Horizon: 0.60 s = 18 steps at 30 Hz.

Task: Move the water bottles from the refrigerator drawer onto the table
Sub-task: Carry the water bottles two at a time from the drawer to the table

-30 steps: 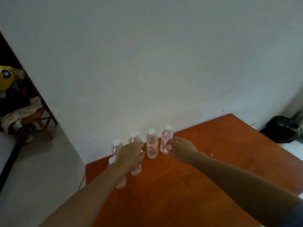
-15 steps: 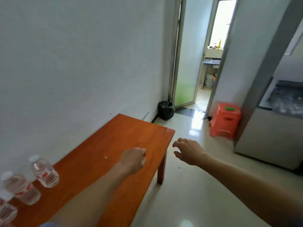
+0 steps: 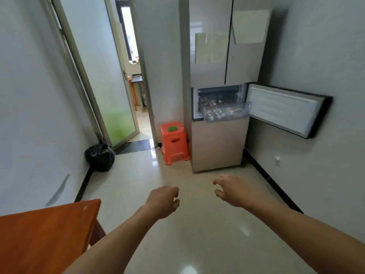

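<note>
The refrigerator [image 3: 217,147] stands ahead across the floor. Its middle door [image 3: 284,109] is swung open to the right. A clear drawer [image 3: 227,118] is pulled out, with several water bottles [image 3: 215,114] lying inside. My left hand [image 3: 163,200] hangs over the floor with fingers loosely curled and nothing in it. My right hand [image 3: 231,189] is beside it, fingers spread, also holding nothing. Both are far short of the drawer. One corner of the orange-brown table [image 3: 49,230] shows at the lower left; the bottles standing on it are out of view.
An orange plastic stool [image 3: 173,143] sits just left of the refrigerator. A black rubbish bag [image 3: 99,157] lies against the left wall by a frosted glass door [image 3: 110,80]. Glossy tiled floor [image 3: 197,224] stretches between me and the refrigerator.
The view has swung right, from the bottles on the table to the refrigerator. Both hands left the bottles and now hang over the floor with nothing in them.
</note>
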{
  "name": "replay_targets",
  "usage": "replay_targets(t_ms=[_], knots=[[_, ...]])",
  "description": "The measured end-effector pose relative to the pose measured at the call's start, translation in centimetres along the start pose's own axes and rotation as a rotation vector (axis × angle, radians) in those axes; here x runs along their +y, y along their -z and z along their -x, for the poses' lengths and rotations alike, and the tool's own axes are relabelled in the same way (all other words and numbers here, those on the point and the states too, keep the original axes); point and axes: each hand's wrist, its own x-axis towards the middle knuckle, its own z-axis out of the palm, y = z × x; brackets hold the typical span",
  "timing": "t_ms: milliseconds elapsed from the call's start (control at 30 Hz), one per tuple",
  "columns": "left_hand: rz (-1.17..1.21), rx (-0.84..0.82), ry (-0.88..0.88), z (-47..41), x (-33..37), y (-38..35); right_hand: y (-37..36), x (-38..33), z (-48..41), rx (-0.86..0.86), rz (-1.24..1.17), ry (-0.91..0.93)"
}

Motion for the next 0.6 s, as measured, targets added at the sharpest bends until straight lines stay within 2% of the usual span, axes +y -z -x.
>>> replay_targets(t_ms=[333, 400, 600], knots=[[-0.008, 0.015, -0.237, -26.1, 0.3, 3.9, 2.7, 13.6, -15.8, 0.049, -0.032, -0.267], [-0.013, 0.039, -0.26, -30.6, 0.5, 4.9, 3.0, 15.9, -18.1, 0.048, -0.047, -0.298], [0.007, -0.03, -0.311, -42.5, 2.3, 3.9, 2.0, 24.3, -25.6, 0.017, -0.069, -0.39]])
